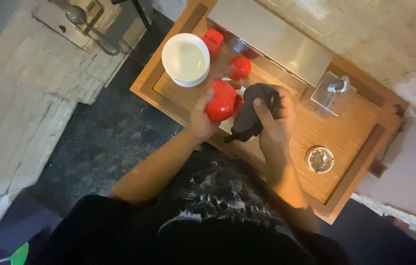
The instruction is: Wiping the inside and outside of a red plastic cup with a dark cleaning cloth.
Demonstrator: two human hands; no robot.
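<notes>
Red pot (221, 100) clasped in left hand (200, 115), fingers curled round its left flank and thumb over the top edge, held just above wooden tray (350, 140). Dark cloth (257, 110) bunched in right hand (277, 120), fingers pressed together around the wad, thumb (262, 109) lying across its face. Cloth touching or very nearly touching the pot's right side; contact line hidden by the folds, so cannot tell which. Pot lying directly left of the right fingertips, level with them, both hands equally close across the gap. Pot rounded, squat, glossy, no clear long axis; spout or handle not made out. Beyond the hands: white bowl (186, 59) on the tray's far left corner, small red lid (241, 67) and another red piece (213, 40) near it, clear dispenser (331, 93) to the right, round metal drain (319, 159) near the tray's right end.
</notes>
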